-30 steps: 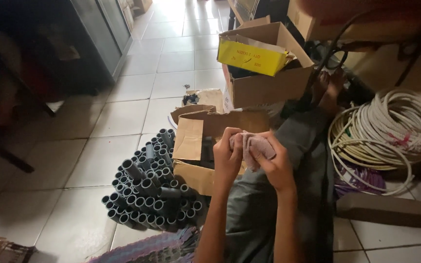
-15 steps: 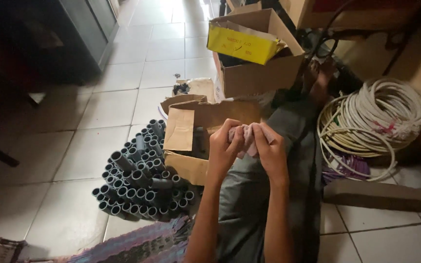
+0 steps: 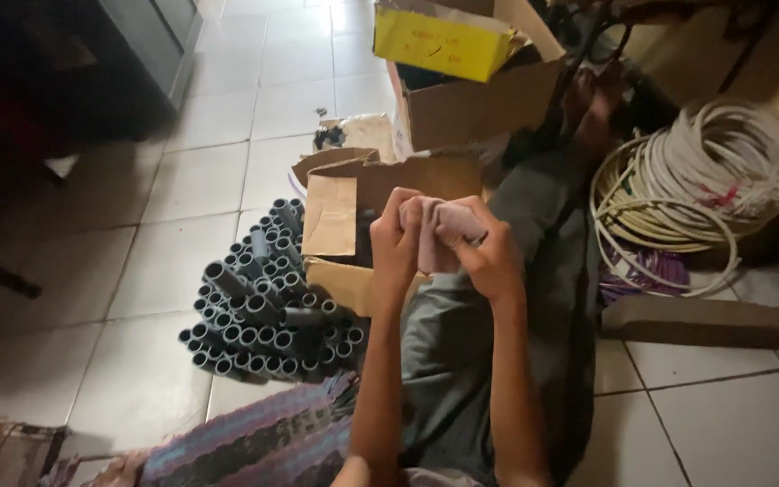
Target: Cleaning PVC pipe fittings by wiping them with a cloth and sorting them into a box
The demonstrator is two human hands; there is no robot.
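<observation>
Head view: pinkish rag (image 3: 444,236) bunched between left hand (image 3: 396,245) and right hand (image 3: 490,260), both clenched on it above the gray-trousered lap. Soft, light, limp cloth by the look; likely best pinched at a fold. A dark piece possibly inside, hard to tell. Rigid gray pipe sections (image 3: 259,307) stacked beside an open cardboard box (image 3: 353,216) on glossy floor tiles (image 3: 146,271); coiled white cable (image 3: 705,185) well apart.

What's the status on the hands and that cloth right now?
Left hand and right hand both gripping the pinkish cloth. Held above the lap. Open cardboard box just beyond, nothing blocking.
</observation>
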